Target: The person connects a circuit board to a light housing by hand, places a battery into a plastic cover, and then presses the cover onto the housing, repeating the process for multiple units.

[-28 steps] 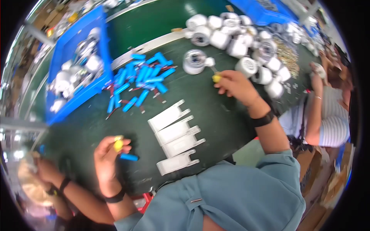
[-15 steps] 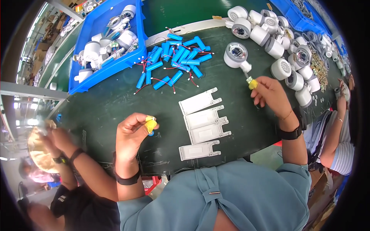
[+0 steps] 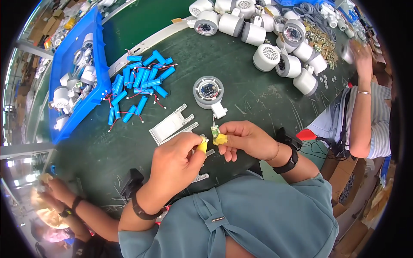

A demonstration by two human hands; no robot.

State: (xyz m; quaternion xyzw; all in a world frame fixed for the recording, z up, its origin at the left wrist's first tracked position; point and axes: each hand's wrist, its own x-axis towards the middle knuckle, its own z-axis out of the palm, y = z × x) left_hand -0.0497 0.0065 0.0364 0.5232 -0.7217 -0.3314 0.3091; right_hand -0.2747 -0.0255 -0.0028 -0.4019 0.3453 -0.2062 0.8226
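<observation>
both hands meet just above the near edge of the green table (image 3: pixel 258 90), held close under the head so the small part sits where it can be seen well. the right hand (image 3: pixel 247 139) pinches a tiny green board (image 3: pixel 214 130) between thumb and forefinger, both in yellow finger cots (image 3: pixel 220 139) that seem meant to give grip and keep skin off the part. thin wires run from the board up toward the round white housing (image 3: pixel 208 91) lying open side up just beyond, so the board stays near it. the left hand (image 3: pixel 178 161) is curled, its own yellow-capped fingertip closed against the thumb and almost touching the right; whether it grips anything i cannot tell.

the board is very small, narrow and green, upright in the pinch, its detail too fine to read. the housing is a shallow white ring with a dark round board inside and a short stub at its near side.

flat white plates (image 3: pixel 171 125) lie beside and partly under the left hand. blue cells (image 3: pixel 142 84) with red leads lie in a loose pile farther left, next to a blue bin (image 3: pixel 97 47) of white parts. more white housings (image 3: pixel 275 43) crowd the far right, where another person's arm (image 3: pixel 365 103) reaches.
</observation>
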